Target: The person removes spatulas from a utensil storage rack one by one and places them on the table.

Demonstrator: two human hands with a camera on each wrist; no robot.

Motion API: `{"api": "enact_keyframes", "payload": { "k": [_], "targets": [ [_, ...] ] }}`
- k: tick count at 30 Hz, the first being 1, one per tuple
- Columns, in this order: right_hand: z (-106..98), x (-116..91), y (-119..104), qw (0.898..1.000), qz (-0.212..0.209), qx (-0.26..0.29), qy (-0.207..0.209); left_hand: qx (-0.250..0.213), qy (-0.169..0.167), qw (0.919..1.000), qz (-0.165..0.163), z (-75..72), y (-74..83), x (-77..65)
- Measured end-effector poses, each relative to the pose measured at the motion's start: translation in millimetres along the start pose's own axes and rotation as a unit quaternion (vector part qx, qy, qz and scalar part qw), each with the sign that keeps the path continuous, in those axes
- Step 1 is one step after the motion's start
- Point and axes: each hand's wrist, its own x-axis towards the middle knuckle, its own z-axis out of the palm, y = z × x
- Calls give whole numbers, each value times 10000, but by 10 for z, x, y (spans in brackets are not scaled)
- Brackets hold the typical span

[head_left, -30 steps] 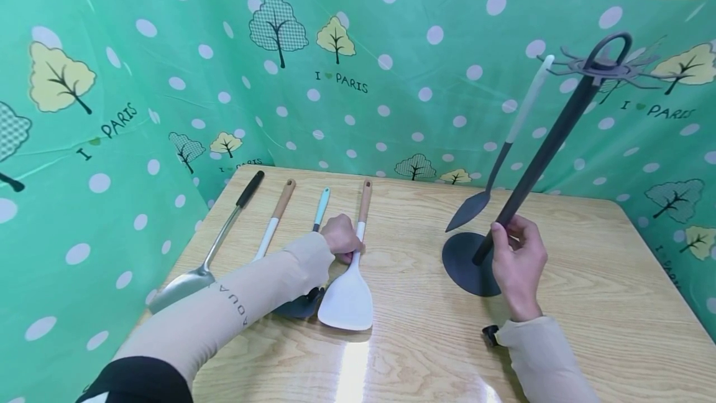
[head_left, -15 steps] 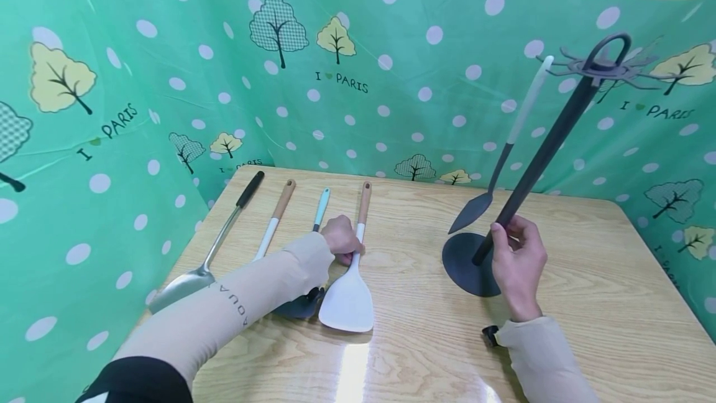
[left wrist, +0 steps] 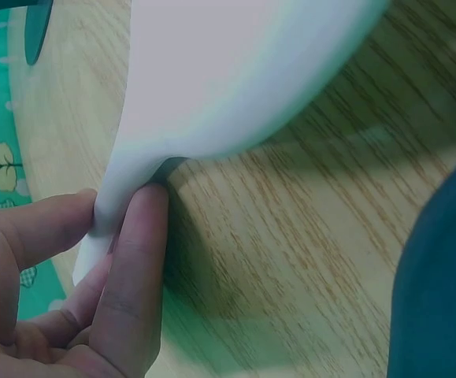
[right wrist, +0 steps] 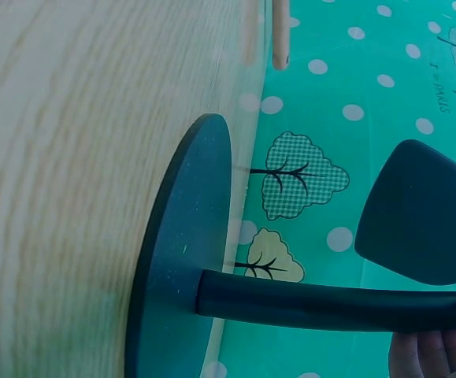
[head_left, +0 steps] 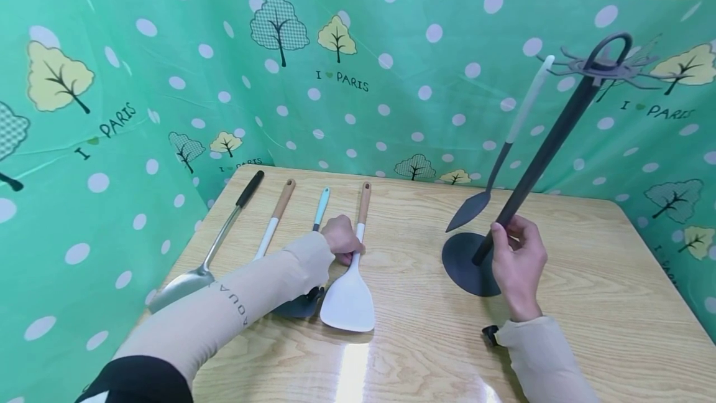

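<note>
My left hand [head_left: 342,238] pinches the neck of a white spatula [head_left: 348,300] with a brown handle end, between thumb and fingers. In the left wrist view, its white blade [left wrist: 204,71] shows close over the wood, with a shadow beneath. My right hand [head_left: 520,260] grips the black pole of a utensil stand [head_left: 545,154] low down, just above its round base [head_left: 464,266]. From a hook of the stand's top ring hangs a dark spatula [head_left: 471,209] with a pale handle; in the right wrist view its dark blade [right wrist: 424,216] is beside the pole.
Left on the wooden table [head_left: 414,353] lie a steel turner [head_left: 187,285] with a black handle, a utensil with a brown and white handle [head_left: 276,216], and a dark-headed one with a light blue handle [head_left: 322,207]. My left sleeve partly covers them. A green patterned curtain [head_left: 391,111] surrounds the table.
The white spatula has shifted very slightly to the right and toward me in my left hand. The hanging spatula sways a little. My right hand stays on the pole.
</note>
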Motion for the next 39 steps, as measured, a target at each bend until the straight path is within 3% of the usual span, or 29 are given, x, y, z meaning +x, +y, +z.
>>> {"api": "enact_keyframes", "payload": {
  "k": [39],
  "targets": [
    [-7, 13, 8, 10000, 9, 47, -15, -94, 69, 9999, -25, 16, -7, 4]
  ]
}}
